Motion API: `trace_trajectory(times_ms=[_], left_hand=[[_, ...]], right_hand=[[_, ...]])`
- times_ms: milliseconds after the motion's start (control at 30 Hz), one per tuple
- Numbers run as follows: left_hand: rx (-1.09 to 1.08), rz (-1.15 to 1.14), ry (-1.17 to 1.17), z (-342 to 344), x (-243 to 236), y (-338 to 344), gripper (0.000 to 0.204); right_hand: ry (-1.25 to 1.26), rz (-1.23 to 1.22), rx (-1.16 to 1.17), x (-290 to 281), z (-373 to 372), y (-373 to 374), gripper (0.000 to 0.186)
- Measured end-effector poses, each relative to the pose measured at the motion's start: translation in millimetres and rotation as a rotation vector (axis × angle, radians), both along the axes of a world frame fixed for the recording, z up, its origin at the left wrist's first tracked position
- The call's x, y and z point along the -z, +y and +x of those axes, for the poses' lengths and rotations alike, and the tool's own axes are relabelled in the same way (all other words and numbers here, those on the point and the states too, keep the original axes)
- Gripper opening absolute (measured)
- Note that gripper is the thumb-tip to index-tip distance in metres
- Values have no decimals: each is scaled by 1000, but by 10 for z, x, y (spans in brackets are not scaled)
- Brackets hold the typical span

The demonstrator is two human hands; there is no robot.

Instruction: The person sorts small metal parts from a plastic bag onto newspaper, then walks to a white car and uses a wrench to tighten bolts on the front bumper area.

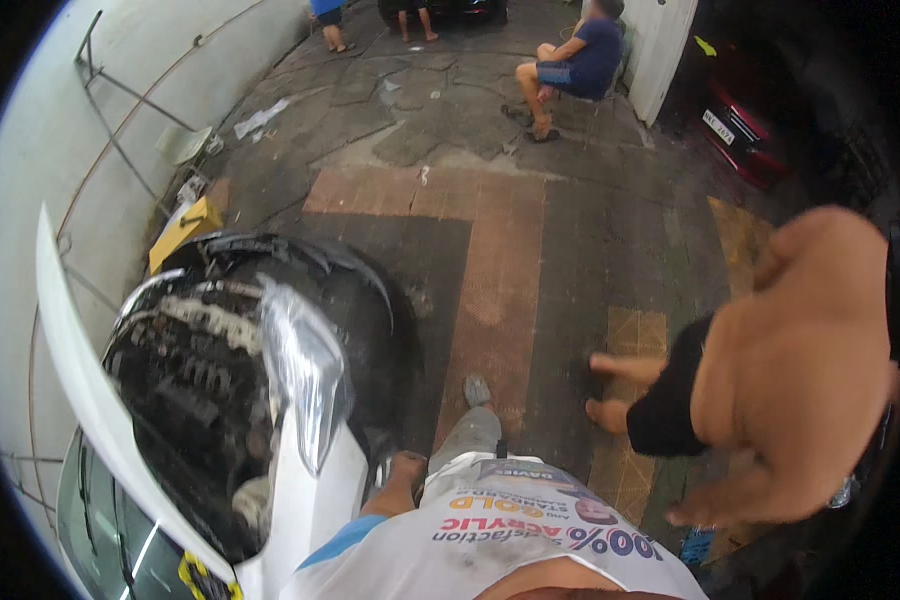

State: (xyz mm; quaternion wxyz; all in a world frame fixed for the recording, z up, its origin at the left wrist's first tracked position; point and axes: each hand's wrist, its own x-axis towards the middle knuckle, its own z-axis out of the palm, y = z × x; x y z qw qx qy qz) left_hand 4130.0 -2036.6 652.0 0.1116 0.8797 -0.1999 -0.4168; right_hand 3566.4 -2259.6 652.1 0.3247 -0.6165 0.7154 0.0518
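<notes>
Paved yard floor [530,260], wet stone and brick-red tile, with a white car [300,500] at lower left: hood [80,380] raised, engine bay [200,400] dark and grimy, headlight [305,380] clear and glossy. Wearer's left hand [405,475] rests against the car's front corner just below the headlight; whether its grip is spread or pressed together cannot be told. Right hand out of view; another person [790,370] bends at right.

right hand [407,470] mostly hidden behind white fender [315,500], fingers unseen; left hand out of frame; car [220,400] cut by lower-left edge; bystander [780,370] head cropped at right rim; seated person [570,65] face blurred
</notes>
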Motion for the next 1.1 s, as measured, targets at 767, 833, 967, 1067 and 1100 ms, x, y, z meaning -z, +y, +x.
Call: trace_trajectory(times_ms=[767,833,967,1067,1100], left_hand=[[-471,-105,-31,3453,-271,-4700,27],[-697,-94,22,3563,-265,-4835,19],[-867,-253,288,3805,12,-4585,17],[-848,-97,29,3870,-11,-4818,14],[-851,-78,32,4006,52,-4965,14]], right_hand=[[333,226,-408,-203,3883,-6519,34],[367,136,-496,-305,4592,-7519,36],[94,-51,-289,-1231,6913,-9032,34],[-57,-213,-419,-1855,8450,-9536,31],[-100,-188,-429,-1909,8814,-9638,31]])
